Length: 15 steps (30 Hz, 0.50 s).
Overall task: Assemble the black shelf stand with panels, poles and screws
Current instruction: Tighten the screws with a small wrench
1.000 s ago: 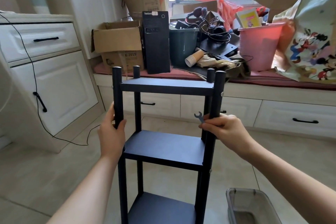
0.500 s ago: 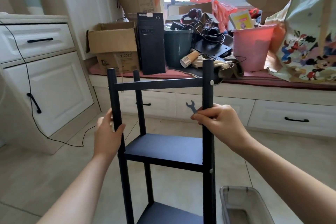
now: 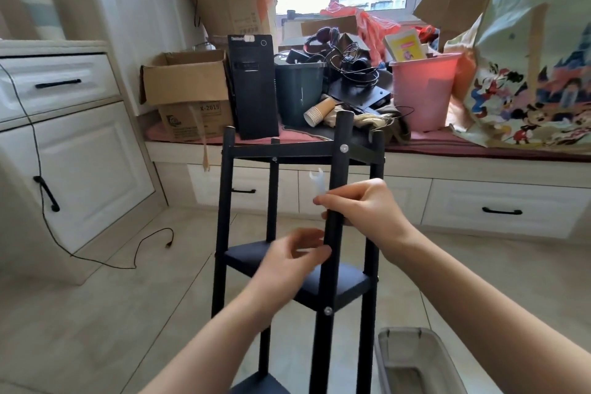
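The black shelf stand (image 3: 300, 153) is upright on the floor, turned so one corner pole (image 3: 339, 189) faces me. It has a top panel, a middle panel (image 3: 345, 285) and a bottom panel, with silver screws (image 3: 344, 148) in the poles. My right hand (image 3: 364, 205) grips the near pole below the top panel and also holds a small flat wrench (image 3: 317, 182) that sticks up from the fingers. My left hand (image 3: 294, 259) is blurred, off the stand, fingers loosely curled just left of that pole, holding nothing I can see.
A grey plastic box (image 3: 415, 361) sits on the floor at lower right. Behind the stand is a window bench (image 3: 479, 157) piled with a cardboard box (image 3: 188, 86), computer tower (image 3: 252, 86), green bin (image 3: 299, 89) and pink bucket (image 3: 422, 89). White cabinets (image 3: 64, 144) and a black cable (image 3: 41, 189) are left.
The stand has been rotated so a corner pole now faces me. My left hand let go of the left pole and moved right toward the near pole. My right hand kept its grip.
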Tool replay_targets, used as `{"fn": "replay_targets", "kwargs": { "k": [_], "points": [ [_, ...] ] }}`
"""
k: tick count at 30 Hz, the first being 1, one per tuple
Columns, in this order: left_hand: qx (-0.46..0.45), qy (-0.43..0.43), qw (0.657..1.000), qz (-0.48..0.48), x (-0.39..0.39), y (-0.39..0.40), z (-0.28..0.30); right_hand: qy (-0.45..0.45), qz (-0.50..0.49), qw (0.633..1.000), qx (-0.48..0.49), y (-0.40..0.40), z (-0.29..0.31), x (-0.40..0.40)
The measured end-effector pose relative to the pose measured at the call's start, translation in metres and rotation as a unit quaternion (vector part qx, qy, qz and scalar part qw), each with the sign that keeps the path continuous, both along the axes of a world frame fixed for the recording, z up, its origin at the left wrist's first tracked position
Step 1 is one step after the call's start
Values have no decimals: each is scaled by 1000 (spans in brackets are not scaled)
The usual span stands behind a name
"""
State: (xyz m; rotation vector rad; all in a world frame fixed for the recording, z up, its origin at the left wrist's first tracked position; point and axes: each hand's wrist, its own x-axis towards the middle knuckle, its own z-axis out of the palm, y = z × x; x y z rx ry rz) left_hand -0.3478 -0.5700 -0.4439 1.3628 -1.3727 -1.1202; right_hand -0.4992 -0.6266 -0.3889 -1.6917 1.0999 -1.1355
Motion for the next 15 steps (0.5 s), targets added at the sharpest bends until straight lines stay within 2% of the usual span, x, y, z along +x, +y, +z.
{"fn": "replay_targets", "kwargs": {
  "k": [3,5,9,15],
  "points": [
    [6,63,998,8,-19,4,-2,13,-12,999,-33,2,-1,7],
    [-29,87,995,39,-24,4,-3,23,-20,998,-55,2,0,8],
    [-102,60,993,30,-23,3,-2,6,-24,997,-73,-1,4,7],
    [-111,74,991,15,-18,2,-2,-21,-9,996,-88,3,12,9]
  ]
}}
